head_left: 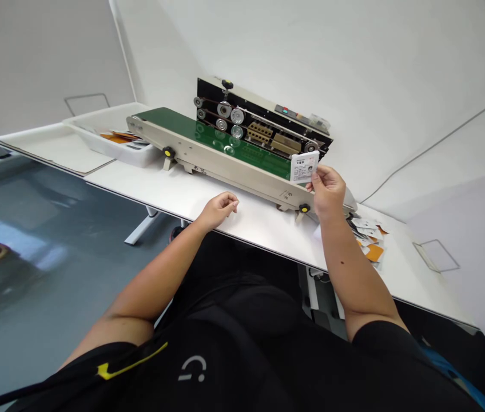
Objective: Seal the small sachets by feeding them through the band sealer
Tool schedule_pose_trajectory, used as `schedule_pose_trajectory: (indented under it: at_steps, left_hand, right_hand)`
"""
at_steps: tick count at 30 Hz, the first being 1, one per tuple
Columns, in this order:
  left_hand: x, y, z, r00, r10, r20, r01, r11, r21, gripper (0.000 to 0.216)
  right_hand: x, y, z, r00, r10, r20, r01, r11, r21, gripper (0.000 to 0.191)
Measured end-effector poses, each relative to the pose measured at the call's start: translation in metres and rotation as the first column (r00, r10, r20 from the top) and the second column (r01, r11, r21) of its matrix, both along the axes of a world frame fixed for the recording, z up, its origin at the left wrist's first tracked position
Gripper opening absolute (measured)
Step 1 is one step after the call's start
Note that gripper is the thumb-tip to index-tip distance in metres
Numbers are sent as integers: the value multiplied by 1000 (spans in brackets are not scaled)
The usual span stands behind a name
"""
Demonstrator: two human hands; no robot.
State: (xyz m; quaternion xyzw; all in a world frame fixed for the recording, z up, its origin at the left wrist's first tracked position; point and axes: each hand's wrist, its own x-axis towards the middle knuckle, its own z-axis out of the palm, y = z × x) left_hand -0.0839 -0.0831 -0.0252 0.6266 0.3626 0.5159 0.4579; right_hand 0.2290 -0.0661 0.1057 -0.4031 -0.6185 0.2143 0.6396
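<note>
A small white printed packet (305, 167) is pinched by its lower right corner in my right hand (329, 186). It stands upright above the right end of a green conveyor belt (169, 121), with its printed side facing me. The belt runs along the front of a band sealing machine (263, 123) with exposed rollers and metal blocks. My left hand (219, 210) rests at the front edge of the white table (263, 229), below the belt's frame. Its fingers are curled in, with nothing seen in them.
A white plastic bin (116, 150) at the left end of the belt holds orange and silvery packets. Loose packets (371, 237) lie in a pile on the table beyond my right forearm. Black knobs with yellow centres stick out from the conveyor frame (225, 166). White walls stand behind the machine.
</note>
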Motion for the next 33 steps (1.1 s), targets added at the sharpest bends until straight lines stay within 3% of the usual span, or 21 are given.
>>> schedule_pose_trajectory:
  at_steps: [10, 18, 27, 33]
  left_hand:
    - [-1, -1, 1, 1000, 2, -26, -2, 1000, 3, 28]
    - [0, -2, 3, 1000, -5, -29, 5, 1000, 4, 29]
    - [0, -2, 2, 999, 0, -36, 1, 1000, 5, 30]
    - [1, 0, -1, 1000, -1, -22, 1, 1000, 11, 30]
  right_hand:
    - [-3, -15, -2, 997, 62, 45, -65, 994, 90, 31]
    - [-14, -24, 1, 990, 130, -46, -125, 988, 92, 33]
    - [-31, -52, 1, 972, 203, -120, -198, 979, 51, 28]
    - [-40, -64, -5, 987, 157, -30, -158, 987, -23, 24]
